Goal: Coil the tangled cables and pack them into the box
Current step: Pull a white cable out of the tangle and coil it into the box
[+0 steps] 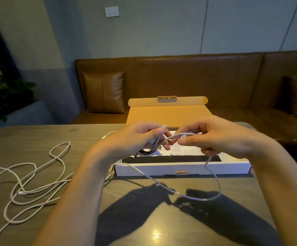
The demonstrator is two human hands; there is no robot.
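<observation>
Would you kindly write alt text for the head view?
Two hands, left hand and right hand, pinch a white cable above an open box on a wooden table. More tangled white cables lie to the left.

The open box (pixel 181 168) sits on the tabletop (pixel 144 219), its lid (pixel 169 112) raised behind. Tangled cables (pixel 29 185) lie to its left. A sofa (pixel 188 80) stands behind the tabletop.

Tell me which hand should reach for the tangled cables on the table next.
Left. The left hand is nearer the tangled cables, which lie on that side; the right hand would probably have to cross over.
</observation>
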